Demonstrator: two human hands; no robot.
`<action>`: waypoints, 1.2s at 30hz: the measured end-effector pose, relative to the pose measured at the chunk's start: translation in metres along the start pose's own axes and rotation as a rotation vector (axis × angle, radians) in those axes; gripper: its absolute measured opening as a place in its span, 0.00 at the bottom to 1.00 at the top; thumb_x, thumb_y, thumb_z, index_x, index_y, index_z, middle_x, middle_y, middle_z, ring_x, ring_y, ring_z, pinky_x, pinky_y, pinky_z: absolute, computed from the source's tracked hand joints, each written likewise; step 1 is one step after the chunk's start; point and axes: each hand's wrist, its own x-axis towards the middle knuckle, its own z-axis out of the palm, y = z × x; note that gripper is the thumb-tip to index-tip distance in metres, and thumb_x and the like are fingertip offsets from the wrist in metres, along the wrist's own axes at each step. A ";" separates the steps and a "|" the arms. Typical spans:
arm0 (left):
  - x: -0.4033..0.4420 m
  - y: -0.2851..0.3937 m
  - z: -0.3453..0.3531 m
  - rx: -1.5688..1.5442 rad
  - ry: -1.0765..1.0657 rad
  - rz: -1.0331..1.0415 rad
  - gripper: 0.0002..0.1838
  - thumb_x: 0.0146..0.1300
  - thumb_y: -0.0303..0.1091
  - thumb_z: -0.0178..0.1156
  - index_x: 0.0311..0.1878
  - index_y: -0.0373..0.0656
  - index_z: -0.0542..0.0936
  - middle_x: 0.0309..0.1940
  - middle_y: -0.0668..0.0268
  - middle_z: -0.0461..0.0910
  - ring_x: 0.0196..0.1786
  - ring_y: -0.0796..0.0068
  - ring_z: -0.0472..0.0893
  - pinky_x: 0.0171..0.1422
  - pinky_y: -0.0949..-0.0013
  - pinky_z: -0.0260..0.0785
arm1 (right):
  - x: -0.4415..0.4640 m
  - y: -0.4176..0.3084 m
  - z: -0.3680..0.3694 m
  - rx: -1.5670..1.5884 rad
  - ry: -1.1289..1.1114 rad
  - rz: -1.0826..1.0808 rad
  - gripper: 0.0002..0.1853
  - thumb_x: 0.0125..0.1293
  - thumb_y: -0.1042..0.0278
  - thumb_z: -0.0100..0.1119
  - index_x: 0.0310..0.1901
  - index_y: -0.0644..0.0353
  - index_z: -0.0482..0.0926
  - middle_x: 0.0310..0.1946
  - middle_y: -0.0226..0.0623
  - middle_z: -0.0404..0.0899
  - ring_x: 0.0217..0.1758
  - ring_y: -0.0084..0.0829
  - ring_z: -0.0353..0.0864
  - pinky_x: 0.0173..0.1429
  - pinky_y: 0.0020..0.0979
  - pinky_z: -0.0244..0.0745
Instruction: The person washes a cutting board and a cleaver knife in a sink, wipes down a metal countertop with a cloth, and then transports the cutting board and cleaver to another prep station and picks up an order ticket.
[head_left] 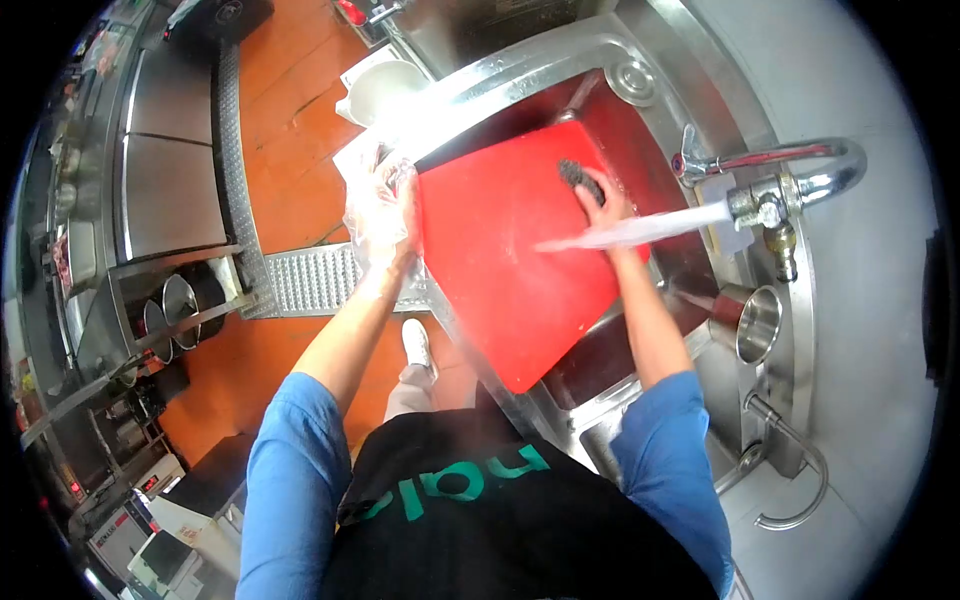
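Red board (pixel 485 300), centre, scrubs best steadied by the left hand (pixel 394 215), finger closure unclear, as the right hand (pixel 610 212), fingers clamped on a dark scourer (pixel 572 173), presses evenly.

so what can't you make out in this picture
- Floor of the sink under the red board: head view, hidden by the board
- Left fingers: head view, obscured by glare and clear plastic
- Underside of the dark scrubber at the right hand: head view, faces away
- Apron lettering: head view, partly lost in folds
- Far-left shelf items: head view, too small, blurred
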 end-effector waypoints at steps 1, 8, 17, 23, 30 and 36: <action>0.000 0.006 -0.001 -0.103 0.011 -0.050 0.22 0.62 0.35 0.57 0.56 0.32 0.73 0.65 0.52 0.62 0.67 0.60 0.63 0.71 0.64 0.52 | -0.013 -0.024 0.007 0.114 0.022 -0.077 0.18 0.58 0.65 0.60 0.51 0.56 0.76 0.48 0.42 0.74 0.54 0.43 0.72 0.58 0.38 0.68; -0.004 0.014 0.005 0.147 0.080 0.001 0.16 0.65 0.40 0.53 0.45 0.39 0.81 0.60 0.56 0.71 0.68 0.54 0.61 0.71 0.59 0.51 | -0.018 -0.153 0.078 0.038 -0.142 -0.431 0.19 0.51 0.78 0.57 0.44 0.45 0.81 0.40 0.39 0.72 0.48 0.41 0.73 0.49 0.38 0.72; 0.005 0.012 0.005 0.307 0.126 -0.002 0.13 0.63 0.40 0.57 0.37 0.40 0.82 0.55 0.64 0.76 0.66 0.60 0.65 0.68 0.61 0.59 | 0.055 -0.059 0.036 -0.291 -0.031 -0.327 0.18 0.55 0.78 0.52 0.46 0.52 0.81 0.42 0.42 0.75 0.49 0.42 0.73 0.55 0.39 0.69; 0.006 0.022 -0.002 0.315 0.117 0.008 0.11 0.60 0.39 0.59 0.33 0.41 0.83 0.55 0.66 0.76 0.64 0.60 0.67 0.67 0.60 0.60 | 0.054 -0.025 0.060 -0.275 0.143 -0.388 0.20 0.53 0.81 0.51 0.48 0.54 0.80 0.47 0.42 0.75 0.52 0.43 0.70 0.59 0.37 0.66; 0.011 0.005 0.000 0.325 0.061 0.118 0.14 0.62 0.42 0.55 0.43 0.44 0.81 0.58 0.61 0.73 0.66 0.59 0.64 0.68 0.60 0.58 | -0.021 -0.161 0.055 0.149 -0.061 -0.216 0.19 0.56 0.80 0.56 0.49 0.52 0.80 0.48 0.40 0.75 0.56 0.42 0.71 0.59 0.37 0.69; 0.012 0.005 -0.006 0.354 -0.023 0.144 0.16 0.64 0.42 0.52 0.47 0.44 0.78 0.63 0.63 0.68 0.70 0.61 0.58 0.71 0.61 0.53 | -0.122 -0.169 0.049 -0.039 -0.099 -0.346 0.21 0.49 0.80 0.54 0.45 0.49 0.83 0.44 0.37 0.77 0.48 0.39 0.74 0.56 0.37 0.68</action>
